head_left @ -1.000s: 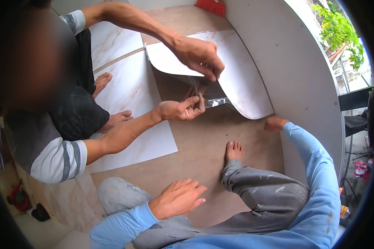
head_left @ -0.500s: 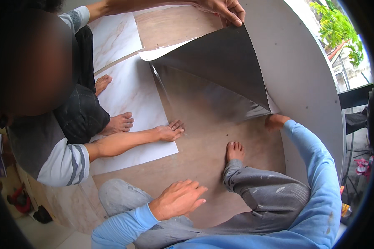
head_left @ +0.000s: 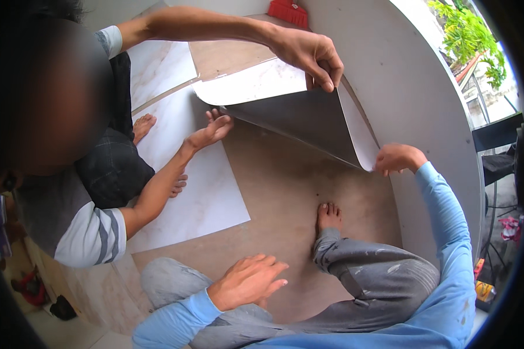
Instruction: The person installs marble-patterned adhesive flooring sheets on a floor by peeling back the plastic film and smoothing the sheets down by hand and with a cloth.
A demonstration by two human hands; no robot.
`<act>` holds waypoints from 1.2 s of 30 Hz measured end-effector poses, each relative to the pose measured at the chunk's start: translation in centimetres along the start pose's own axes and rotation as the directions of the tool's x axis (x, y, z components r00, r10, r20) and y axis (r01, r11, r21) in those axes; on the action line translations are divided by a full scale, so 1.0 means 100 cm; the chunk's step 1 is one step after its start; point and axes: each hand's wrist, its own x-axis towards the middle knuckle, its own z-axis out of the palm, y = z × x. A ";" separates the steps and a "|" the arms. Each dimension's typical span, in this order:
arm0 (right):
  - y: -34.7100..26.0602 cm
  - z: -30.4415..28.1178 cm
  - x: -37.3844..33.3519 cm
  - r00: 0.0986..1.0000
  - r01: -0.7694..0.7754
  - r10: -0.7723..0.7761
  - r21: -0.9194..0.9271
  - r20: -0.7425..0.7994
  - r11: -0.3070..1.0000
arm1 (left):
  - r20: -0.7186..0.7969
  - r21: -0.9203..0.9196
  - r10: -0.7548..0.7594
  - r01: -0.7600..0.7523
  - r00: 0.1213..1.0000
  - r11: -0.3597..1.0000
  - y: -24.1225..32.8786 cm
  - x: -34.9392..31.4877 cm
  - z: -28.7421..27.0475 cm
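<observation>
A marble-patterned floor sheet [head_left: 300,119] with a dark underside is lifted off the floor and curled. My right hand [head_left: 399,158] pinches its near right corner, close to the wall. My left hand [head_left: 247,280] hovers over my left leg, fingers stretched out and holding nothing. A co-worker's hand [head_left: 315,57] grips the sheet's raised edge. The co-worker's other hand [head_left: 211,129] is at the sheet's left corner, palm up; whether it touches cannot be made out.
White marbled sheets [head_left: 209,203] lie on the brown floor [head_left: 285,180] at the left, with the co-worker crouching over them. A pale wall [head_left: 413,87] curves along the right. A red broom head [head_left: 288,13] rests at the far end. My bare foot [head_left: 329,216] is on the floor.
The co-worker's gripping hand has brought the sheet's raised edge nearer. Their other hand has moved away from me to its left corner. The clear film below has mostly gone from view.
</observation>
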 end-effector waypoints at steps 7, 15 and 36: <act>0.000 0.004 -0.011 0.731 0.273 -0.275 -0.100 -0.624 0.957 | 0.073 -0.020 0.003 -0.002 0.997 1.000 0.003 0.010 0.010; -0.028 0.019 -0.034 0.503 0.737 -0.328 0.199 -0.800 0.645 | 0.082 -0.038 0.044 -0.041 0.996 0.998 0.001 0.018 0.021; 0.140 0.203 -0.211 0.602 0.451 0.059 0.400 -0.796 0.798 | 0.173 -0.320 0.558 -0.490 0.811 0.811 0.099 0.120 0.181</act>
